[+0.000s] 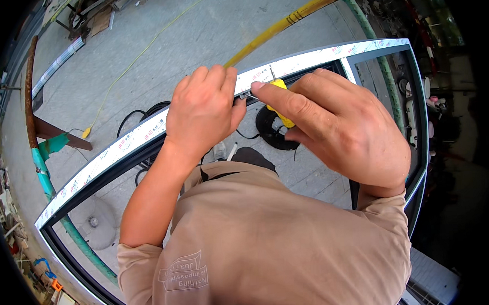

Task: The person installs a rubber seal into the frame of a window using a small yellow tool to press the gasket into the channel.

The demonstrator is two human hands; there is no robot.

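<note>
A long aluminium window frame (pixel 137 134), covered in printed white protective film, lies across in front of me. My left hand (pixel 203 108) is closed over its top bar, fingers curled to the far side. The left thumb presses close to a small metal fitting (pixel 244 96) at the bar's inner edge. In my right hand (pixel 344 121) is a yellow-bodied hand tool (pixel 279 84) with thin metal rods; one reaches towards the fitting. The right index finger stretches along towards the bar, and the other fingers are bent around the tool, partly hiding it.
Green pipes (pixel 85 249) and a yellow pipe (pixel 280 28) stand under and behind the frame. Black cable (pixel 126 125) and a black coil (pixel 270 130) lie on the paved floor below. A yellow-green cord (pixel 142 53) runs across the floor. Clutter lines both sides.
</note>
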